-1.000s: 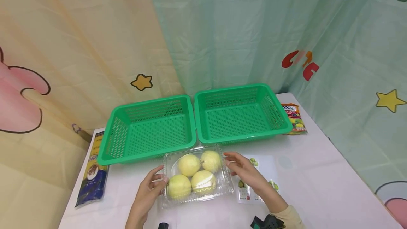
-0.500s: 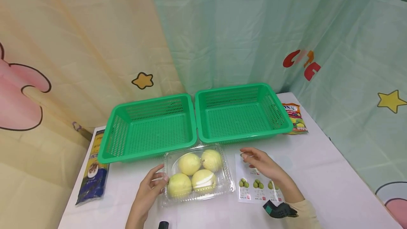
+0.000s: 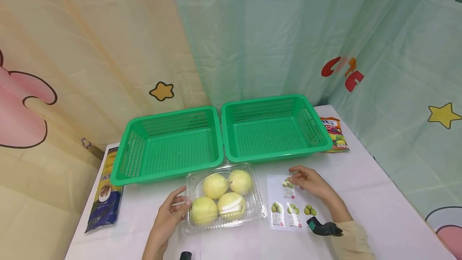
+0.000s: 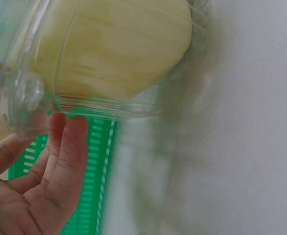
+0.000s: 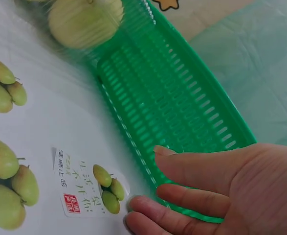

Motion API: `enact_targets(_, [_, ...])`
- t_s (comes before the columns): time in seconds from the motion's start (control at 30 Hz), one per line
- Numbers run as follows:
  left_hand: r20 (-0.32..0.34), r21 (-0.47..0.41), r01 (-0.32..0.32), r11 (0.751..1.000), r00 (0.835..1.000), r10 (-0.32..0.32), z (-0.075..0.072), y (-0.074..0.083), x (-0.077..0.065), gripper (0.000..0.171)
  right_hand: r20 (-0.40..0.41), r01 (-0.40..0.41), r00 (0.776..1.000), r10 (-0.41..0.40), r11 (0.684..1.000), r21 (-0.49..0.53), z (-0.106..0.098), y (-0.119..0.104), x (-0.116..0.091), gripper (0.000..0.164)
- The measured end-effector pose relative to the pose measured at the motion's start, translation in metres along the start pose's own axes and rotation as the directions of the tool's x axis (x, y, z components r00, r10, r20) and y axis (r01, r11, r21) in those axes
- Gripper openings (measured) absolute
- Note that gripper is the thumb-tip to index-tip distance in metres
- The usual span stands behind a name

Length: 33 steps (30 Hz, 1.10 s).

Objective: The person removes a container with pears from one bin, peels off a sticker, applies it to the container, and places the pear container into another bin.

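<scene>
A clear plastic clamshell box [image 3: 254, 196] with several round, pale yellow fruits [image 3: 231, 204] sits in front of the green baskets. My left hand [image 3: 167, 216] holds its left side, thumb over the rim and fingertips at the wall below, as the left wrist view also shows. To the right lies a white sheet of stickers [image 3: 274, 189] printed with green fruit. Over its upper part is my right hand [image 3: 312, 183], thumb apart from the fingers. In the right wrist view, its fingertips are right at the edge of one label [image 5: 82, 193] with a red stamp.
Two green mesh baskets, one left [image 3: 173, 173] and one right [image 3: 278, 155], stand side by side behind the box. A yellow and blue packet [image 3: 104, 200] lies at the table's left edge. At the right basket's far side lies a colourful snack bag [image 3: 335, 135].
My right hand has let go of the box's right side and moved right, over the sticker sheet to its top label. The left hand stays at the box, which has hardly moved.
</scene>
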<state>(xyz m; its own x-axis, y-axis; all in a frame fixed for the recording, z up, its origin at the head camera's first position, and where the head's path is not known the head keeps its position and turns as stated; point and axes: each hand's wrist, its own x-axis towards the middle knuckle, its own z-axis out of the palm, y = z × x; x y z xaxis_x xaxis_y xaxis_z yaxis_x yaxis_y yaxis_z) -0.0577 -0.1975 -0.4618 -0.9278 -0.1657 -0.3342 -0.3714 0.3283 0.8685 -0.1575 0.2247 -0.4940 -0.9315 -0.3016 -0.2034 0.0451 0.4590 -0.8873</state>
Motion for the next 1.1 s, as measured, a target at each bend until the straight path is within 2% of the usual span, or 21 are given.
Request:
enact_targets(0.2, [0.007, -0.01, -0.005, 1.0, 1.0, 0.005, 0.0, 0.0, 0.0, 0.059, -0.077, -0.021, 0.997, 0.014, 0.995, -0.101, 0.006, 0.007, 0.005, 0.035])
enact_targets(0.57, [0.004, -0.02, -0.009, 1.0, 1.0, 0.009, 0.0, 0.0, -0.001, 0.058, -0.156, -0.074, 0.987, 0.04, 0.972, -0.221, 0.019, 0.004, 0.009, 0.035])
enact_targets(0.73, [-0.004, -0.019, -0.011, 1.0, 1.0, 0.011, 0.0, 0.001, -0.001, 0.056, -0.2, -0.093, 0.979, 0.037, 0.957, -0.275, 0.026, 0.002, 0.012, 0.028])
enact_targets(1.1, [-0.003, -0.023, -0.014, 1.0, 1.0, 0.014, 0.0, -0.001, -0.001, 0.057, -0.235, -0.128, 0.97, 0.054, 0.942, -0.31, 0.032, 0.001, 0.013, 0.018])
